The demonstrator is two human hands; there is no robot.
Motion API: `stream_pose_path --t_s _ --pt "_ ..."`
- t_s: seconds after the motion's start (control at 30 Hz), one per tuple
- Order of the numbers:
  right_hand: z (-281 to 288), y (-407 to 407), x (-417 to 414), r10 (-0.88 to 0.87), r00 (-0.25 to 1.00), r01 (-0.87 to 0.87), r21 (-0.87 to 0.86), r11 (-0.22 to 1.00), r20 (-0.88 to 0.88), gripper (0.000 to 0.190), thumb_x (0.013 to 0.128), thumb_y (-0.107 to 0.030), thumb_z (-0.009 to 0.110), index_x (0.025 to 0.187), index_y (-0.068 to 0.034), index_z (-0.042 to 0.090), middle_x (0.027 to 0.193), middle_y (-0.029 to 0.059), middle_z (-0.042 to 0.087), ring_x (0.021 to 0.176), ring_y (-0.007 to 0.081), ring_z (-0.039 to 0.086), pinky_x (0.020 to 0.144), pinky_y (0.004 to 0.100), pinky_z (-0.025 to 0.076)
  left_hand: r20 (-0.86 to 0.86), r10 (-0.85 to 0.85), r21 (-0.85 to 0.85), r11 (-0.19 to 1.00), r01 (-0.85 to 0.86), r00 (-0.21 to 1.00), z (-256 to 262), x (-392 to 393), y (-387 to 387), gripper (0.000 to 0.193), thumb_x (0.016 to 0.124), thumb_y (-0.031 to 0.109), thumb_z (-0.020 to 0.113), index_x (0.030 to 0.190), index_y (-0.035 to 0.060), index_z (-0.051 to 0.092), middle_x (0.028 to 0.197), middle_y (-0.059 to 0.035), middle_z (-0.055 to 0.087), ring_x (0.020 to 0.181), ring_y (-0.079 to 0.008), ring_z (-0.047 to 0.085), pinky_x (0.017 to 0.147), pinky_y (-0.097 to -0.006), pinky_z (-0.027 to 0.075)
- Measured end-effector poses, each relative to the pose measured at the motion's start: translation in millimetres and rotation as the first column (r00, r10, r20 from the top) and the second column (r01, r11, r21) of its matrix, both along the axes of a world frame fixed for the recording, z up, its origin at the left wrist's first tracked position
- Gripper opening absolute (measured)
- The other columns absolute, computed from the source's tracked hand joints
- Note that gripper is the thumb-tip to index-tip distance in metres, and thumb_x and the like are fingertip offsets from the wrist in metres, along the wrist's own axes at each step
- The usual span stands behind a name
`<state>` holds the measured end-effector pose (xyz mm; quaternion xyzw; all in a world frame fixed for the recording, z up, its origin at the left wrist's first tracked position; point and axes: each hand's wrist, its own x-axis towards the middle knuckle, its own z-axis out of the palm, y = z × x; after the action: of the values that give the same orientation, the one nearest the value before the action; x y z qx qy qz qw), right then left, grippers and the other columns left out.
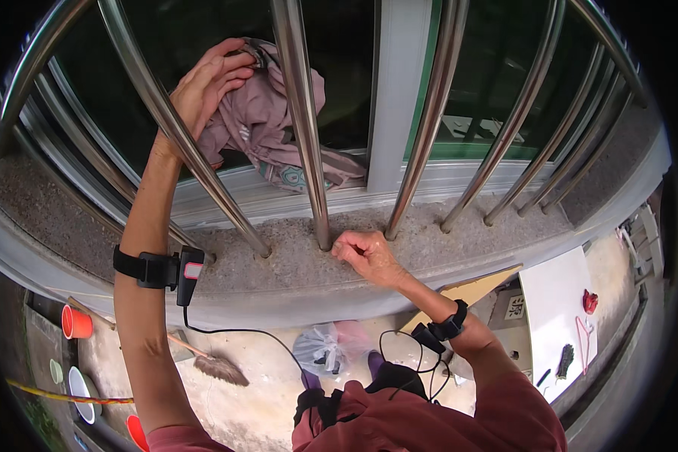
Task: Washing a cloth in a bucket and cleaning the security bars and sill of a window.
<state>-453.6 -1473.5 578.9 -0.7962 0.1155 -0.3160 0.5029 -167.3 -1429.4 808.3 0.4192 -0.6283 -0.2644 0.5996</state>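
My left hand (217,79) reaches behind the upright metal bars (300,101) and holds a bunched mauve garment (254,107) by its upper left part. The garment lies up against the dark window glass (339,68). Its lower end, with a teal print, hangs onto the window's bottom track. Down on the rough concrete sill (294,271), my right hand (367,254) rests with curled fingers beside the foot of the middle bar. Nothing shows in that hand, though its palm side is partly hidden.
A pale window frame post (392,96) divides the panes. Below the sill are a broom (220,367), a red bucket (76,322), a tied plastic bag (325,347) and a white board (559,316) bearing a pink hanger (585,344). Black cables (243,330) run from both arm straps.
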Motion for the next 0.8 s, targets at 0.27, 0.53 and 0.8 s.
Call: stream_pose_path --t_s 0.27,0.53,0.8 --pt "-8.1 2.8 4.2 -0.017 1.0 0.017 -0.001 1.0 0.007 0.014 0.087 -0.01 0.054 0.08 0.001 0.06 0.063 0.0046 0.059 0.053 0.0057 0.047 0.049 0.0234 0.04 0.104 -0.139 0.61 0.791 0.048 0.985 -113.1 -4.7 -2.2 0.046 0.094 0.032 0.05 0.129 0.0033 0.047 0.111 -0.0078 0.061 0.099 -0.0131 0.055 0.088 -0.0258 0.043" --pt "-3.6 1.6 2.9 -0.042 0.995 0.04 0.019 0.999 0.095 0.016 0.087 -0.011 0.055 0.079 0.002 0.06 0.065 0.0058 0.059 0.056 0.0084 0.049 0.052 0.0253 0.042 0.64 0.215 0.387 0.739 -0.552 0.737 -127.6 48.4 46.2 0.039 0.082 0.027 0.059 0.111 0.0006 0.06 0.101 -0.0113 0.063 0.086 -0.0194 0.061 0.078 -0.0284 0.047" --pt "1.3 2.4 -1.1 -0.064 0.996 0.071 -0.15 0.986 0.054 0.013 0.083 -0.012 0.059 0.075 -0.002 0.059 0.062 0.0132 0.057 0.051 0.0246 0.052 0.05 0.0339 0.042 0.997 0.073 -0.006 0.507 -0.862 0.036 -154.9 25.6 74.9 0.038 0.084 0.026 0.05 0.112 0.0008 0.058 0.116 -0.0234 0.057 0.109 -0.0368 0.054 0.092 -0.0426 0.041"
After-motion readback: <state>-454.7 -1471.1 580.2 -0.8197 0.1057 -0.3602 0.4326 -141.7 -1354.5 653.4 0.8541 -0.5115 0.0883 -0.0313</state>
